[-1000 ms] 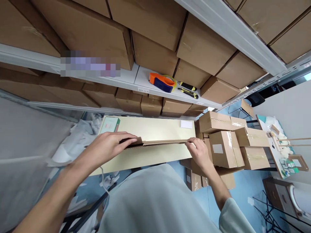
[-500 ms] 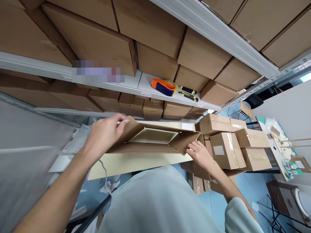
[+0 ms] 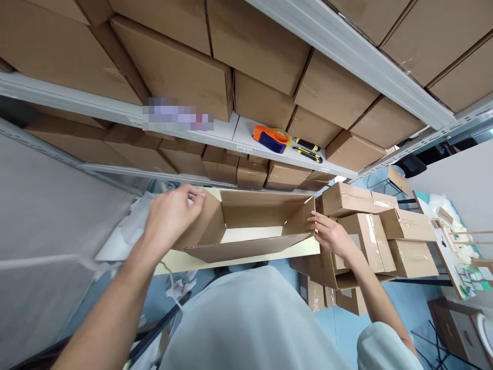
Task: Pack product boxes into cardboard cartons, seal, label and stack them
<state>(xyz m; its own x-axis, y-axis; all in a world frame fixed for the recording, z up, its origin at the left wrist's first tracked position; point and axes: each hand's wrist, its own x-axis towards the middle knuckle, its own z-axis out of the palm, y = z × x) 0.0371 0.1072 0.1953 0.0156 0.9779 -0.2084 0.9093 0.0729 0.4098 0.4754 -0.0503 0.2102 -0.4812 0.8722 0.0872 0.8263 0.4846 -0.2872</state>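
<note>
Your left hand [image 3: 173, 213] has its fingers clamped on the left end of an open, rectangular brown cardboard box [image 3: 246, 249]. Your right hand [image 3: 333, 236] has slightly spread fingers at the box's right end; can't tell if they grip. Box is over the pale yellow surface [image 3: 181, 262], between your hands, contact unclear. Right of it: stacked, taped brown cartons [image 3: 367, 241]. Beyond, on the grey-white shelf [image 3: 242, 129]: orange-and-navy tape dispenser [image 3: 271, 139], yellow-and-black tools [image 3: 308, 154] just beside.
</note>
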